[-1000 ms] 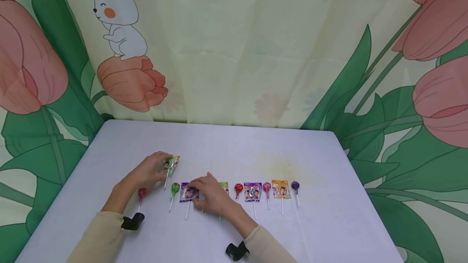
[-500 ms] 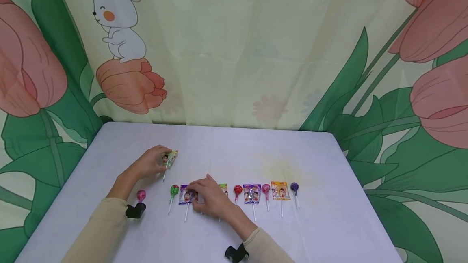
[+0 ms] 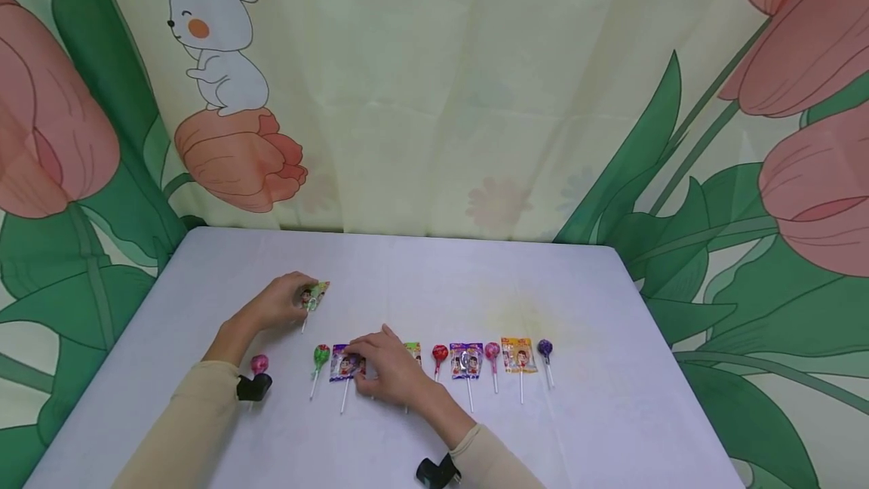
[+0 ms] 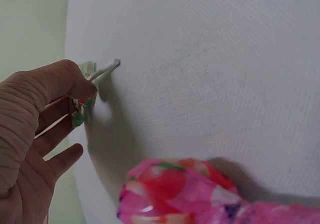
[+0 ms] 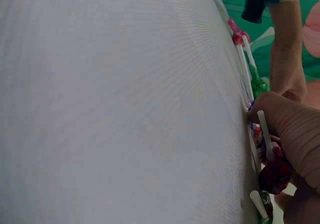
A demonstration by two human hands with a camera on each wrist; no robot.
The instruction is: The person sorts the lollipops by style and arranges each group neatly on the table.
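Note:
My left hand [image 3: 274, 302] pinches a lollipop in a flat green wrapper [image 3: 314, 296] toward the back left of the table, its white stick pointing down. Behind it, near my left wrist, lies a round pink lollipop [image 4: 172, 191]. My right hand [image 3: 390, 364] reaches over the row, thumb and fingers at the right edge of a lollipop in a flat purple wrapper [image 3: 342, 362]. Under the palm shows a dark red round lollipop [image 5: 275, 176], hidden in the head view. Left of the purple one lies a round green lollipop [image 3: 321, 355].
Rightward the row continues with a green-wrapped lollipop [image 3: 414, 352] partly covered by my hand, a red one [image 3: 440, 354], a purple-wrapped one [image 3: 466, 361], a pink one [image 3: 492, 352], an orange-wrapped one [image 3: 518, 355] and a dark purple one [image 3: 545, 348]. All lie on the white-covered table [image 3: 597, 413].
My left hand has moved farther back over the table with the green-wrapped lollipop, then barely moves. The right hand stays at the purple-wrapped lollipop.

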